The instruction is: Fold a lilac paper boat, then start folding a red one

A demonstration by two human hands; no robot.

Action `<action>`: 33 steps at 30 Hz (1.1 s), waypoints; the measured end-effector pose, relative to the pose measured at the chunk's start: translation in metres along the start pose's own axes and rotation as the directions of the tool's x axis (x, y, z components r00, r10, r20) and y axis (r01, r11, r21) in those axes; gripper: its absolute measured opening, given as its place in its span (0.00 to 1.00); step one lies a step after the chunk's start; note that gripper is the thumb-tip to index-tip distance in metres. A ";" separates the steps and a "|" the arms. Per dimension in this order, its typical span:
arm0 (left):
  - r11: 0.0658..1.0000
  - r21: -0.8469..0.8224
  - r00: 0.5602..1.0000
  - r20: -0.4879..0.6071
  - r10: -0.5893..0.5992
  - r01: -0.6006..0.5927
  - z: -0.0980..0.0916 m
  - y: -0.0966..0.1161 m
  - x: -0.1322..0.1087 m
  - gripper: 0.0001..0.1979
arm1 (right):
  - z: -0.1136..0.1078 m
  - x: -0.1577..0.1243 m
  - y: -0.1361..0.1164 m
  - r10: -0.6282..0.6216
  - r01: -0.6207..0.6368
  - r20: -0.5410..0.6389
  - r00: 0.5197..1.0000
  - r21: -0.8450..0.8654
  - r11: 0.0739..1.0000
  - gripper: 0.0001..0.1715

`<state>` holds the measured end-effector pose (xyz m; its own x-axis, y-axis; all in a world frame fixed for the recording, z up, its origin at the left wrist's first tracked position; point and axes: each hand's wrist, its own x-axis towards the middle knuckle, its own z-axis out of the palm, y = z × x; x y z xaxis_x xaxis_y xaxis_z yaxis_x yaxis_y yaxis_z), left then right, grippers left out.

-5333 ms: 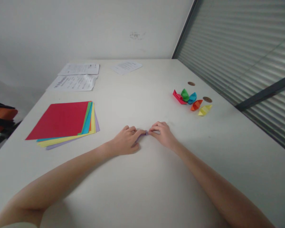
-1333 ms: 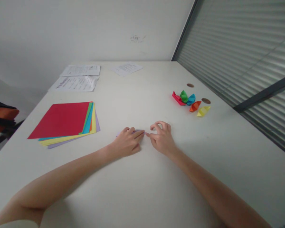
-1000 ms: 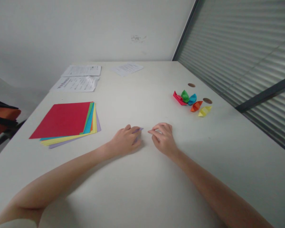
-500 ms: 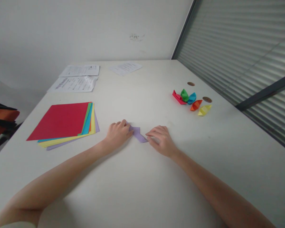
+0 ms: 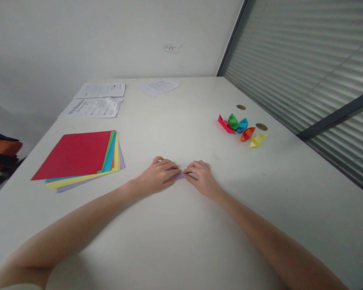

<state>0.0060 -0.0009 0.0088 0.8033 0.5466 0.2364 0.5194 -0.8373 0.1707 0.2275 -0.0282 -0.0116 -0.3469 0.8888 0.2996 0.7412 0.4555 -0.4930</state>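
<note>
A small folded piece of purple origami paper (image 5: 180,176) lies on the table, mostly hidden beneath my left hand (image 5: 161,174). The fingers of that hand are curled over the paper and hold it down. Opposite it, my right hand (image 5: 201,176) pinches the paper's right end between thumb and fingertips. The two hands almost meet, and only a small purple bit shows between them.
Left of my hands lies a fanned stack of coloured paper sheets (image 5: 78,155), red on top. Several small folded paper boats (image 5: 247,133) sit at the right, near two brown discs (image 5: 261,126). Printed sheets (image 5: 92,107) lie at the back left, before the wall.
My left hand has slid right over the purple paper, covering most of it. My right hand has shifted slightly left and now pinches the paper's end.
</note>
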 end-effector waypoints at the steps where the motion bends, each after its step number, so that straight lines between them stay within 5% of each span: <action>1: 1.000 -0.010 1.000 0.002 -0.001 0.001 0.001 0.001 0.000 0.13 | -0.001 0.000 -0.001 -0.001 0.001 -0.001 1.000 0.017 1.000 0.04; 10: 0.999 -0.028 0.998 -0.060 0.034 -0.036 -0.001 0.003 0.001 0.12 | -0.006 0.000 -0.004 -0.150 0.129 0.040 0.988 0.326 0.937 0.14; 16: 1.000 -0.014 0.962 -0.273 -0.019 0.015 0.004 0.000 -0.002 0.08 | -0.012 -0.001 -0.006 -0.280 0.264 0.020 0.960 0.273 0.925 0.21; 21: 0.994 -0.041 0.918 -0.390 0.074 -0.098 0.007 -0.003 -0.002 0.06 | -0.010 0.000 -0.002 -0.257 0.261 -0.046 0.965 0.206 0.943 0.18; 28: 0.980 -0.013 0.927 -0.325 0.185 -0.200 0.008 -0.003 -0.001 0.04 | -0.008 -0.001 0.003 -0.187 0.195 -0.052 0.981 0.266 0.944 0.13; 33: 0.973 0.064 0.931 -0.284 0.229 -0.220 0.009 -0.002 -0.002 0.05 | -0.010 -0.001 0.002 -0.233 0.233 -0.017 0.972 0.050 0.971 0.08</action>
<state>0.0058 -0.0002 -0.0003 0.7841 0.3211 0.5311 0.3474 -0.9362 0.0531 0.2349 -0.0287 -0.0046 -0.5003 0.7573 0.4198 0.6104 0.6523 -0.4493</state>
